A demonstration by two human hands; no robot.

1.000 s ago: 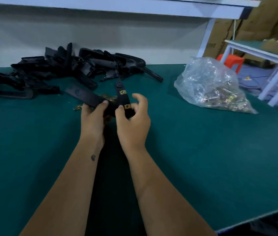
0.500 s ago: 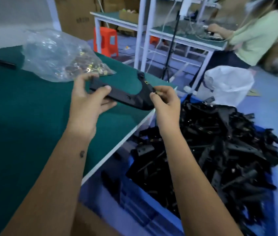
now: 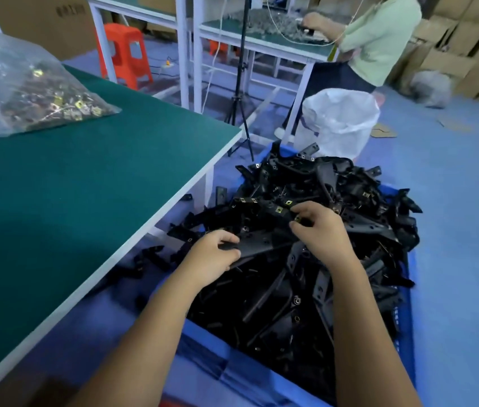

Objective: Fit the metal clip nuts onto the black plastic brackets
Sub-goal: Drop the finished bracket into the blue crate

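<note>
Two hands hold one black bracket (image 3: 261,240) low over the heap in the blue crate (image 3: 405,333), beside the tabletop (image 3: 85,186). The left hand (image 3: 212,254) grips its near end; the right hand (image 3: 317,227) pinches the far end by a brass clip nut (image 3: 297,219). Its long axis runs left to right, rising rightward. Setting it down flat should keep the clips seated.

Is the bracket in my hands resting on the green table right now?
No, both the left hand and right hand hold the bracket over the blue bin beside the green table.
</note>
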